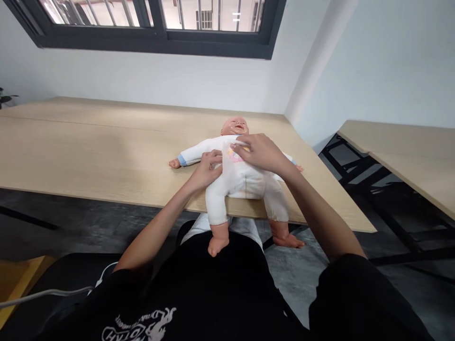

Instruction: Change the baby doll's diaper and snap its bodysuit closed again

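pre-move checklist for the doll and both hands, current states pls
1. Doll lies on its back on the table: ok.
2. Left hand on the white suit at the doll's side: ok.
3. Right hand on the chest of the suit: ok.
4. Doll fully supported by the table: not ok, both legs hang over the near edge.
5. Front of the suit fastened: cannot tell, the hands cover it.
6. Whether either hand pinches fabric or just rests: cannot tell.
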The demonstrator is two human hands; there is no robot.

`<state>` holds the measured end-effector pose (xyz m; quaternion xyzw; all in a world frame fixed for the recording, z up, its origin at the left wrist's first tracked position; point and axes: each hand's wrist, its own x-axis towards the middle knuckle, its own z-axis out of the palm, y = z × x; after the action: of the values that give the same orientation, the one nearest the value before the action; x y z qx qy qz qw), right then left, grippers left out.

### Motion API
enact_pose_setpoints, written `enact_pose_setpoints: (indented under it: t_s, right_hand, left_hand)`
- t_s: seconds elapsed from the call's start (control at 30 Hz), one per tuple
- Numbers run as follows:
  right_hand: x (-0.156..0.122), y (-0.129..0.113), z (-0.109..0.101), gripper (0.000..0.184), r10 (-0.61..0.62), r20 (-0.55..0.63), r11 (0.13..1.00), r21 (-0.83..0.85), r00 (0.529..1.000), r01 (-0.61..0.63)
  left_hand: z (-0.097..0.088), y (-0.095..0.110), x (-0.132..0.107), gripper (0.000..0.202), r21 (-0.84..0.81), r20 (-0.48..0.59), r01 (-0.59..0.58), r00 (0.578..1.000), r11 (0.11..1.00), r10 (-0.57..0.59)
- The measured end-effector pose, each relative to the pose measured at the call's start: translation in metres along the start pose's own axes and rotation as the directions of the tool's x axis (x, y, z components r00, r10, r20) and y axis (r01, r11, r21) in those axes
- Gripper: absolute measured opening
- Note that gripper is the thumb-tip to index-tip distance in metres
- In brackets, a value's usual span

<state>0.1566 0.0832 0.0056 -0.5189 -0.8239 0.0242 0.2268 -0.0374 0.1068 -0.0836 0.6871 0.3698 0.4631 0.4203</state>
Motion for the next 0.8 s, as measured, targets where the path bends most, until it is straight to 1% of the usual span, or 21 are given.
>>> enact_pose_setpoints:
  t_s: [0.03,0.1,0.17,0.2,0.27,0.3,0.33,0.37,0.4,0.43,0.47,0.5,0.53,0.57,0.6,0.63,0.67,0.7,0.73,0.77,0.8]
  right_hand:
    - [0.008,0.006,0.005,0.025,0.031,0.013,0.999,0.016,0.999,-0.031]
    - [0.02,0.021,0.016,0.022,0.111,0.023,0.992,0.053,0.994,-0.112]
    - [0.026,0.036,0.028,0.027,0.172,0.031,0.977,0.121,0.985,-0.174]
    - [0.027,0.042,0.033,0.03,0.19,0.035,0.967,0.167,0.981,-0.193]
    - [0.028,0.053,0.041,0.031,0.206,0.04,0.947,0.243,0.978,-0.21]
    - [0.028,0.057,0.045,0.029,0.208,0.042,0.939,0.271,0.977,-0.211]
    - [0.028,0.061,0.047,0.027,0.199,0.042,0.933,0.297,0.979,-0.202]
    - [0.028,0.065,0.049,0.024,0.178,0.038,0.929,0.324,0.983,-0.181]
    - [0.028,0.069,0.051,0.021,0.145,0.036,0.923,0.354,0.989,-0.149]
    - [0.028,0.073,0.053,0.018,0.108,0.032,0.916,0.385,0.994,-0.112]
    - [0.028,0.076,0.055,0.017,0.073,0.023,0.908,0.413,0.997,-0.076]
    - [0.029,0.079,0.057,0.016,0.047,0.007,0.902,0.43,0.999,-0.045]
    - [0.03,0.082,0.06,0.016,0.031,-0.014,0.9,0.435,0.999,-0.022]
    - [0.031,0.084,0.063,0.014,0.02,-0.041,0.9,0.436,0.999,0.0]
    - [0.032,0.086,0.066,0.009,0.015,-0.081,0.899,0.436,0.997,0.022]
    - [0.033,0.088,0.068,0.004,0.019,-0.127,0.9,0.435,0.992,0.038]
    - [0.035,0.089,0.071,0.006,0.033,-0.17,0.901,0.432,0.985,0.044]
    - [0.036,0.09,0.072,0.013,0.058,-0.21,0.902,0.431,0.976,0.039]
    - [0.037,0.09,0.073,0.018,0.09,-0.243,0.901,0.432,0.966,0.025]
    - [0.037,0.091,0.073,0.019,0.123,-0.274,0.9,0.435,0.954,0.009]
    - [0.037,0.093,0.071,0.019,0.153,-0.303,0.899,0.438,0.941,-0.005]
  left_hand:
    - [-0.002,-0.001,0.0,0.005,0.021,0.031,-0.004,1.0,1.0,0.003]
    - [-0.005,-0.004,0.001,0.018,0.023,0.062,-0.014,0.998,1.0,0.013]
    - [-0.004,-0.006,0.001,0.032,0.013,0.061,0.001,0.998,1.0,-0.001]
    - [-0.002,-0.006,0.001,0.035,0.056,0.067,-0.014,0.998,0.998,0.01]
    - [0.006,-0.003,-0.002,0.032,0.237,0.062,-0.058,0.997,0.97,0.045]
    - [0.01,0.0,-0.004,0.03,0.344,0.037,-0.07,0.997,0.936,0.061]
    - [0.015,0.004,-0.007,0.033,0.442,-0.007,-0.077,0.996,0.894,0.089]
    - [0.019,0.009,-0.01,0.038,0.524,-0.061,-0.087,0.988,0.847,0.139]
    - [0.022,0.014,-0.013,0.043,0.595,-0.101,-0.116,0.971,0.795,0.217]
    - [0.025,0.02,-0.016,0.042,0.657,-0.1,-0.177,0.943,0.732,0.318]
    - [0.028,0.027,-0.02,0.037,0.702,-0.037,-0.279,0.905,0.655,0.424]
    - [0.03,0.033,-0.023,0.03,0.711,0.094,-0.415,0.856,0.568,0.508]
    - [0.032,0.038,-0.025,0.025,0.673,0.265,-0.561,0.792,0.482,0.551]
    - [0.034,0.043,-0.026,0.026,0.598,0.44,-0.688,0.71,0.411,0.549]
    - [0.037,0.045,-0.026,0.029,0.51,0.588,-0.781,0.622,0.36,0.517]
    - [0.04,0.046,-0.025,0.031,0.44,0.691,-0.837,0.547,0.325,0.473]
    - [0.043,0.045,-0.022,0.031,0.397,0.756,-0.868,0.494,0.299,0.43]
    - [0.046,0.043,-0.017,0.031,0.379,0.791,-0.882,0.465,0.279,0.398]
    - [0.049,0.04,-0.012,0.032,0.374,0.808,-0.888,0.453,0.266,0.376]
    - [0.051,0.037,-0.006,0.033,0.376,0.816,-0.888,0.453,0.266,0.359]
    - [0.053,0.035,0.001,0.034,0.383,0.818,-0.88,0.465,0.282,0.338]
